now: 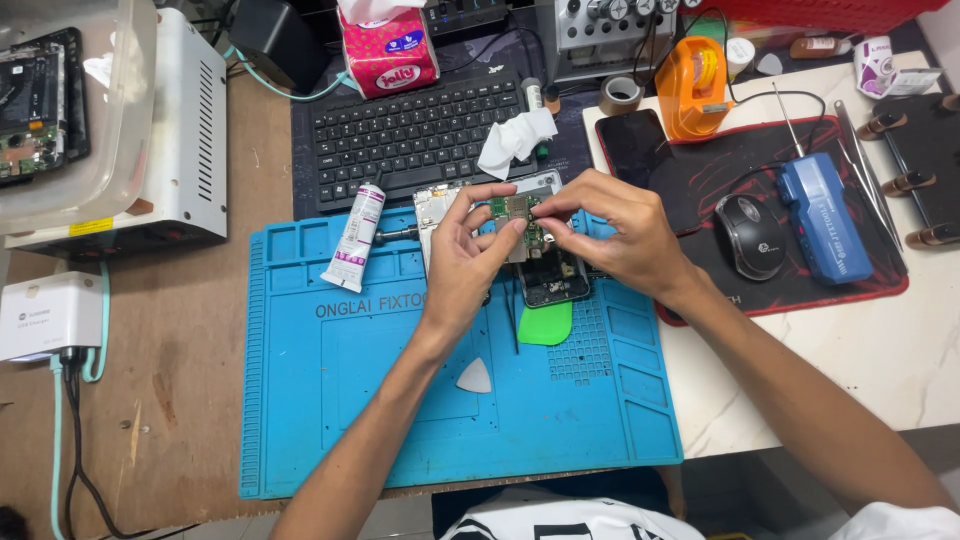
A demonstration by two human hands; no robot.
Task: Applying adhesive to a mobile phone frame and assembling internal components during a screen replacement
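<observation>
Starting at the desk's left edge: a white power adapter sits there with its cables trailing down, and behind it a white vented box near the back left corner. Moving in, the blue repair mat covers the front middle of the desk, with a white glue tube lying along its back left corner and the black keyboard behind that.

Now my left hand, thumb and forefinger pinched, the other fingers curled loosely: it grips the left end of the small green circuit board, held up just above the opened phone at the mat's back edge. My right hand meets it from the other side, fingertips closed on the board's right end, nothing else in that hand. So the board is between both hands, over the phone's frame.

I'd judge I'm mid-way through fitting or lifting that board; next calls for a steady, level grip and care with any connector, which I can't make out here.

A green pry pick and a white pick lie on the mat. Farther right, the black mouse and a blue handheld tool rest on the red-edged pad.
</observation>
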